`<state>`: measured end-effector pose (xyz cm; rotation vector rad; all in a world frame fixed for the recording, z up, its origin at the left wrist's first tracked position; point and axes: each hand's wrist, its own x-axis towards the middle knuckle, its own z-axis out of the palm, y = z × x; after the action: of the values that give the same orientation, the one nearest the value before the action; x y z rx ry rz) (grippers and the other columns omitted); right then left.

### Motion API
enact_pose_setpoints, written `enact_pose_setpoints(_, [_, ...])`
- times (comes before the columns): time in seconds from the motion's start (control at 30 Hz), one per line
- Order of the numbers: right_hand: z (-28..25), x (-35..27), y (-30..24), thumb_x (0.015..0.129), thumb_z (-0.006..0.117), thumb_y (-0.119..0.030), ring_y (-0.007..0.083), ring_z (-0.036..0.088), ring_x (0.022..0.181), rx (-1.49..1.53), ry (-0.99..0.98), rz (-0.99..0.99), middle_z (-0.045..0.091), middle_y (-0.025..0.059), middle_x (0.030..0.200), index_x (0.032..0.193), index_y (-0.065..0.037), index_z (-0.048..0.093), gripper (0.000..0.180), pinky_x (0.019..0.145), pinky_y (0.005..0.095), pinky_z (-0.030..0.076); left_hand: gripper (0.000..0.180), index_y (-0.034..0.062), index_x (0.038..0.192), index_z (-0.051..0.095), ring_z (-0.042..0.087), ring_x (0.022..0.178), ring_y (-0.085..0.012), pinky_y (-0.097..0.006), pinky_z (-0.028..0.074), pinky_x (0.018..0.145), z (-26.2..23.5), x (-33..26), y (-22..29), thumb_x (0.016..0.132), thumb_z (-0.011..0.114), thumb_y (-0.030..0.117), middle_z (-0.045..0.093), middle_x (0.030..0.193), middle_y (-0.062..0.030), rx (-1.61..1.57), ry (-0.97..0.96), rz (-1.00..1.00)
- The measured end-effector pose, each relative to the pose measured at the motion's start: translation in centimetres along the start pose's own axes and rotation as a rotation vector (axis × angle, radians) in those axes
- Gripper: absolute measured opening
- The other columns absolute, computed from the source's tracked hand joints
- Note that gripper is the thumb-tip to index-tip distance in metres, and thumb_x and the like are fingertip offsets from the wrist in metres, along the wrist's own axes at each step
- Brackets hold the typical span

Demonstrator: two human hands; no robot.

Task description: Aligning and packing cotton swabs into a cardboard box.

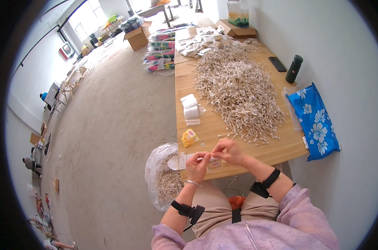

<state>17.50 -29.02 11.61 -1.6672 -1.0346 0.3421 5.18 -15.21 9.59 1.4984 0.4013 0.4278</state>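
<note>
At the table's near edge, my left hand [198, 163] and my right hand [229, 150] meet with fingertips pinched. Between them they grip a small clear plastic bag [214, 163] with a coloured print, partly hidden by the fingers. Beside my left hand a white piece with a rounded end [177, 162] sticks out over the edge. Just beyond lie yellow printed cards [189, 137] and a stack of white packets [190, 109]. A large heap of cotton swabs [243, 91] spreads over the table beyond my hands.
A clear sack of swabs [169, 183] stands on the floor at left. Along the wall are a blue floral package [315, 121], a dark bottle [294, 69] and a phone [277, 64]. Filled packets [201, 41] and a cardboard box [237, 30] occupy the far end.
</note>
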Motion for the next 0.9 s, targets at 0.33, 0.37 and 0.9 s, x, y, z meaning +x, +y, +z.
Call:
enact_pose_setpoints(0.33, [-0.9,0.0,0.8,0.085,0.071,-0.02,0.0045,0.052,0.064,0.475,0.064,0.393,0.063,-0.0016,0.073,0.089,-0.003,0.069,0.018,0.057,0.0213,0.043,0.016,0.0053,0.085,0.066,0.061,0.069,-0.0077,-0.024,0.052,0.061,-0.1,0.1,0.2,0.089,0.067,0.02,0.066,0.081,-0.0024,-0.193,0.035,-0.24])
enact_pose_setpoints(0.37, [-1.1,0.0,0.6,0.087,0.069,-0.023,0.0043,0.052,0.065,0.538,0.036,0.444,0.063,-0.0018,0.074,0.09,-0.003,0.069,0.02,0.058,0.0216,0.043,0.015,0.0061,0.085,0.065,0.061,0.07,-0.008,-0.024,0.052,0.06,-0.3,0.0,0.2,0.089,0.067,0.02,0.066,0.082,-0.0022,-0.254,0.062,-0.279])
enact_pose_setpoints(0.9, [0.4,-1.2,1.6,0.085,0.068,-0.017,0.0161,0.058,0.074,0.08,0.012,0.01,0.064,0.0038,0.079,0.082,-0.005,0.069,0.013,0.067,0.0282,0.046,0.021,-0.0011,0.097,0.068,0.06,0.072,-0.0066,-0.02,0.05,0.065,0.6,-0.2,-1.7,0.086,0.07,0.017,0.068,0.086,-0.0033,-0.101,-0.039,-0.033])
